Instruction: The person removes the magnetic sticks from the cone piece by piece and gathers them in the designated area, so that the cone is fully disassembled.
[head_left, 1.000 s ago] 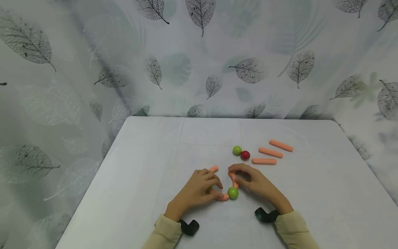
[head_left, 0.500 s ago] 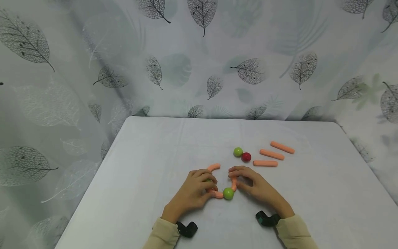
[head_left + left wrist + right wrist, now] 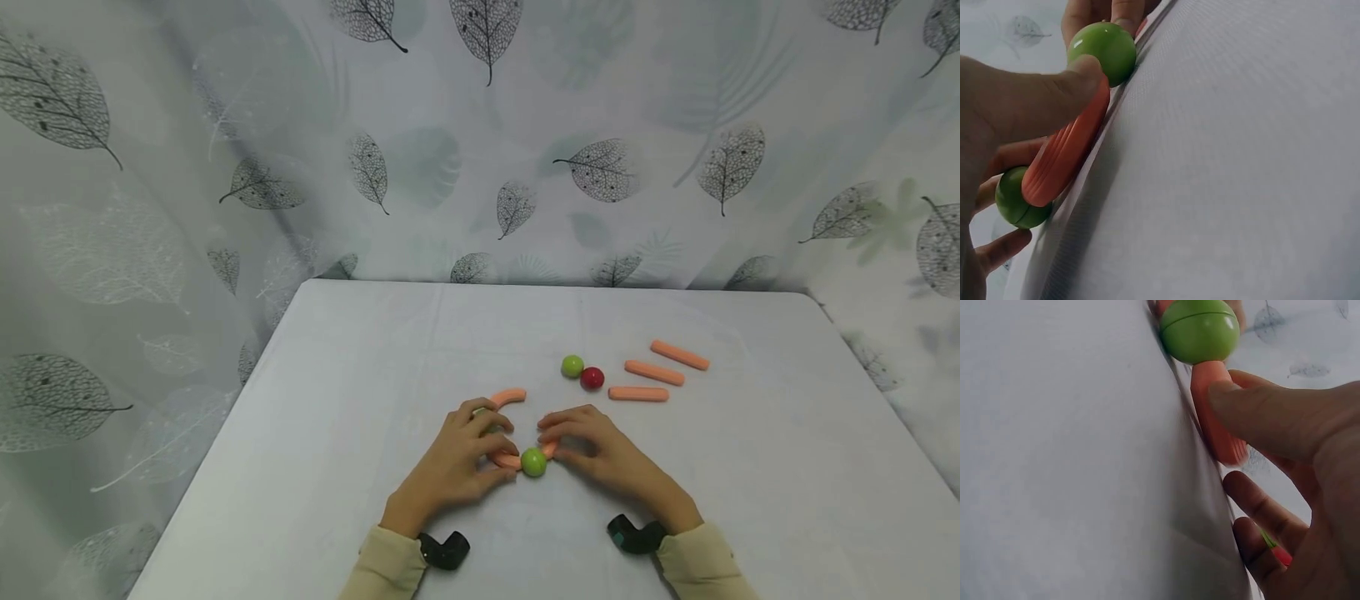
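Observation:
My left hand [image 3: 461, 458] grips a curved orange stick [image 3: 1069, 150], its thumb pressed near one end. A green ball [image 3: 1104, 53] meets that end, and a second green ball [image 3: 1019, 200] sits at the other, by the fingers. My right hand [image 3: 607, 454] pinches another orange stick [image 3: 1216, 419] between thumb and finger; this stick touches the first green ball from the right. In the head view that ball [image 3: 533, 462] lies between both hands. Beyond the left fingers a further curved orange stick [image 3: 510, 396] shows, apparently joined to the partly hidden second ball.
Behind the right hand, a loose green ball [image 3: 572, 366] touches a red ball [image 3: 592, 378]. Three straight orange sticks [image 3: 638, 393] lie to their right. Everything rests on a white table [image 3: 360, 350], with leaf-patterned cloth [image 3: 420, 167] hanging behind and at the sides.
Both hands have shifted left, the right one further, and the joined sticks and front green ball moved left with them. The right-hand stick has become more covered by fingers. Loose pieces have stayed put.

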Available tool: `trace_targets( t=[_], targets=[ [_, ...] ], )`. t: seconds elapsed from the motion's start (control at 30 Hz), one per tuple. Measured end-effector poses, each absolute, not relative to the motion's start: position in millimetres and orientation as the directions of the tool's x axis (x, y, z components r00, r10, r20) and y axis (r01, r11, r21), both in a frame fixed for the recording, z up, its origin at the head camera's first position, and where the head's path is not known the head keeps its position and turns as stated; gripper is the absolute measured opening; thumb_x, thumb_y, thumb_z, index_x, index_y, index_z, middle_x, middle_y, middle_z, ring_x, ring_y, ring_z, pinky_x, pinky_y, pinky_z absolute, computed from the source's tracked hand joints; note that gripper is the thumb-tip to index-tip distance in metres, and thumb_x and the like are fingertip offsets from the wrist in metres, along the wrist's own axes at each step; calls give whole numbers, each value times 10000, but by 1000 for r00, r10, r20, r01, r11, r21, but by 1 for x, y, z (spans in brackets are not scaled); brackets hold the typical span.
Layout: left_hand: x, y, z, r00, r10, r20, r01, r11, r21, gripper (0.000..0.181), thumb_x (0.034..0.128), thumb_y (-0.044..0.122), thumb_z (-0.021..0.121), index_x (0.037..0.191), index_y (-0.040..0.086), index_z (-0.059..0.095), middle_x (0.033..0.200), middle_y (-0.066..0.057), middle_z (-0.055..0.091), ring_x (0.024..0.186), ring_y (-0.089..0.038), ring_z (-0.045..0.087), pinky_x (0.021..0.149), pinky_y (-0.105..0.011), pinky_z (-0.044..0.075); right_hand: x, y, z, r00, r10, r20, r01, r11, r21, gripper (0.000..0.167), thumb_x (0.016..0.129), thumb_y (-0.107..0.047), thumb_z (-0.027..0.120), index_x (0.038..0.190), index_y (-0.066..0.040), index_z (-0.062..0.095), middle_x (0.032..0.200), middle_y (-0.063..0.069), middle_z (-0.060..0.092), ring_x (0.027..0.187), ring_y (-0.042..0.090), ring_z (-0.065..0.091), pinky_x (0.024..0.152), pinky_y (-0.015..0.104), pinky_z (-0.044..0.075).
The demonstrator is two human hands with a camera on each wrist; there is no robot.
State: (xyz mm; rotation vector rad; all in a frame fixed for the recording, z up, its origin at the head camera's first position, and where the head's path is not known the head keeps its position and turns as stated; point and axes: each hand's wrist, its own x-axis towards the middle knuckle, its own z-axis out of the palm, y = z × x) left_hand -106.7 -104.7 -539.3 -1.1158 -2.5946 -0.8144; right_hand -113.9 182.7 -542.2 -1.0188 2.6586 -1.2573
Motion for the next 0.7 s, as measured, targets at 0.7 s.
trace_targets(
  t=[0.7],
  targets=[
    [-108,-107,-542,-674,596,436,738,563,372,178,843,387,866,953,283,772,1204,44,665,1330,-261,510,1015,-507,468,-109,172,-541,-779,-549,304,-610,552,-568,225,909,-217,813,1083,-356,780,1132,-114,674,1006,59,485,856,349,439]
  ],
)
